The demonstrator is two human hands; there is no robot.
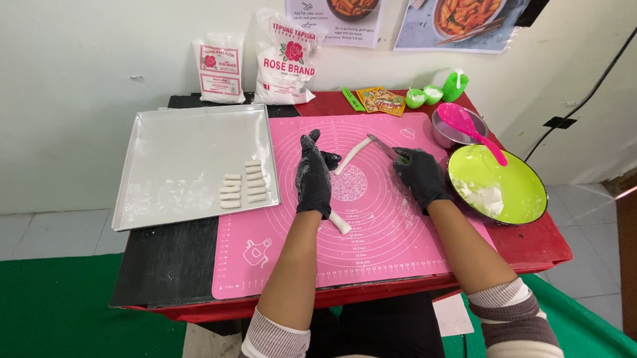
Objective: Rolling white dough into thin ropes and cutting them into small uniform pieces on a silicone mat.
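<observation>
Left hand [313, 176] on dough rope [351, 157]; right hand [421, 174] grips knife [386, 148] mid-mat [377, 254].

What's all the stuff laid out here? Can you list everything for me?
dough rope: one, white, on the mat between the hands
mat: one, pink, on the table
table: one, red
tray: one, silver, left of the mat
cut dough pieces: about ten, white, on the tray
flour bags: two, white, against the wall
green bowl: one, right of the mat, dough lump inside
metal bowl: one, behind the green bowl, pink spoon in it
packet: one, yellow, back edge
small cups: two, green
left hand: black glove, on the rope
right hand: black glove, holding a knife
</observation>
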